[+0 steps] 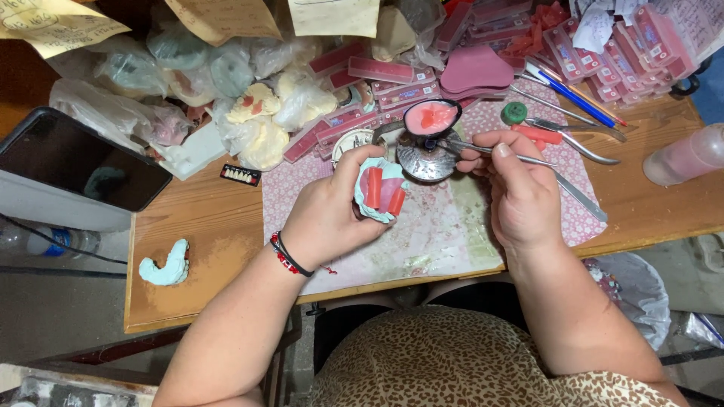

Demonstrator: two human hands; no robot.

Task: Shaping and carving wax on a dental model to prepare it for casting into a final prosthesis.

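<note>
1. The left hand (332,215) cups a pale green dental cast (379,191) bearing red wax rims, fingers closed around it and tilted toward the face (probably for a clear view).
2. The right hand (516,188) pinches a thin metal wax tool (528,160); its tip reaches left of the fingers, at the small metal burner (426,154) on the desk (196,226), presumably for heat.
3. The cast sits just left of the right fingers, apart from the tool tip.

Bare mat (445,226) before the hands; bagged casts (226,90) and trays (603,45) crowd behind.
</note>
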